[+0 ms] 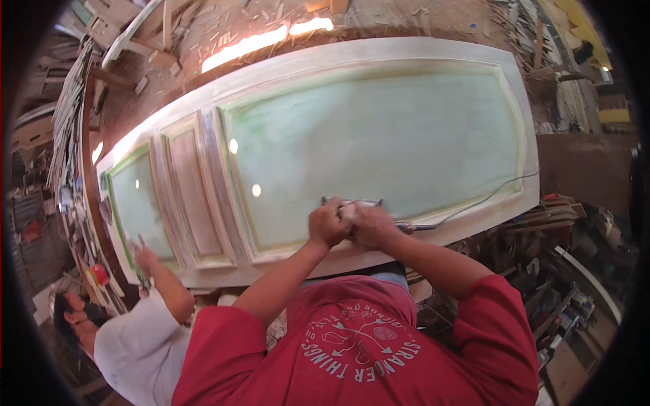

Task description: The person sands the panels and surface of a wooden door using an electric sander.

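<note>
A pale wooden door (298, 64) lies flat in front of me, with a large greenish panel (406, 135) edged by a raised moulding. On its near edge I hold a corded power sander (369, 202), mostly hidden under my hands. My left hand (330, 223) is closed over the sander's left side. Wrapped round its body from the right is my right hand (374, 227). A thin cord (477, 201) runs from the tool's handle (423, 227) rightward across the door. The sander's underside is out of sight.
At the left, a co-worker in a white shirt (139, 345) reaches a hand (145, 260) over the door's smaller greenish panel (139, 196). Wood scraps (555, 216) lie to the right. Stacked strips (68, 115) stand at the left. Debris covers the floor (379, 20) beyond.
</note>
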Tool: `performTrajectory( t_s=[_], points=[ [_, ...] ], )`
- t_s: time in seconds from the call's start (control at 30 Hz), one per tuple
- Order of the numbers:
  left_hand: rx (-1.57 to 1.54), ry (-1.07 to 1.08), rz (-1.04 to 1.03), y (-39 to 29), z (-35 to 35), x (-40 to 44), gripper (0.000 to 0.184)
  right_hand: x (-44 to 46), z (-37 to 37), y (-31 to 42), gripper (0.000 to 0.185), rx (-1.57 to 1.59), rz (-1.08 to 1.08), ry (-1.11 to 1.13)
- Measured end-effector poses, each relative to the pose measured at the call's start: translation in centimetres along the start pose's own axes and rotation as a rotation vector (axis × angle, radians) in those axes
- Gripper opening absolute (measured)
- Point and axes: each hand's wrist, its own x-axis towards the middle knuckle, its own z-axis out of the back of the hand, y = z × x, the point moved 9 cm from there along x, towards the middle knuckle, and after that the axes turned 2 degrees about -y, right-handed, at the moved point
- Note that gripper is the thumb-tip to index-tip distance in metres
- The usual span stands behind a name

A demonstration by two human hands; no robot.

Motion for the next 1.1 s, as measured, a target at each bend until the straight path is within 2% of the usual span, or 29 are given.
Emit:
performTrajectory(
  t_s=[0.07, 0.13, 0.2, 0.27, 0.43, 0.53, 0.6, 0.67, 0.77, 0.87, 0.9, 1.0, 1.1],
  points=[
    [-0.004, -0.043, -0.022, 2.5, 2.9, -0.6, 0.039, 2.1, -3.8, 1.7, 0.046, -0.032, 0.135, -0.113],
    [-0.014, -0.061, 0.008, 5.1, 5.7, -1.2, 0.038, 3.9, -4.9, 4.7, 0.04, -0.053, 0.159, -0.136],
    [0.001, -0.06, 0.042, 8.0, 8.2, -1.7, 0.037, 5.6, -4.5, 8.2, 0.038, -0.06, 0.125, -0.083],
    [0.005, -0.076, 0.032, 9.4, 11.1, -1.7, 0.038, 8.5, -6.4, 10.1, 0.028, 0.007, 0.077, -0.067],
    [-0.043, -0.109, -0.004, 12.0, 15.5, -2.1, 0.037, 11.7, -8.8, 14.4, 0.021, 0.001, 0.125, -0.149],
    [-0.003, -0.072, -0.056, 11.2, 14.9, -1.7, 0.036, 11.6, -9.5, 13.9, 0.023, 0.008, 0.105, -0.264],
    [0.046, -0.019, -0.085, 10.0, 13.4, -1.1, 0.035, 10.4, -9.2, 12.4, 0.029, 0.021, 0.073, -0.224],
    [0.093, 0.045, -0.106, 7.6, 10.5, 0.0, 0.034, 7.4, -5.8, 10.3, 0.034, 0.056, 0.015, -0.156],
    [0.14, 0.129, -0.195, 2.4, 5.5, 2.0, 0.033, 3.1, -2.7, 5.5, 0.032, 0.15, -0.045, -0.358],
    [0.123, 0.214, -0.312, -3.3, 0.1, 4.2, 0.033, -0.7, 0.4, 0.0, 0.032, 0.188, -0.142, -0.333],
    [0.134, 0.246, -0.336, -5.0, -1.9, 5.0, 0.035, -1.4, -0.1, -2.8, 0.034, 0.256, -0.243, -0.365],
    [0.183, 0.314, -0.387, -10.0, -8.1, 7.3, 0.037, -5.3, 3.4, -8.2, 0.053, 0.226, -0.33, -0.331],
    [0.192, 0.36, -0.454, -15.7, -14.0, 9.4, 0.038, -9.2, 6.5, -14.1, 0.051, 0.16, -0.379, -0.432]
  ],
)
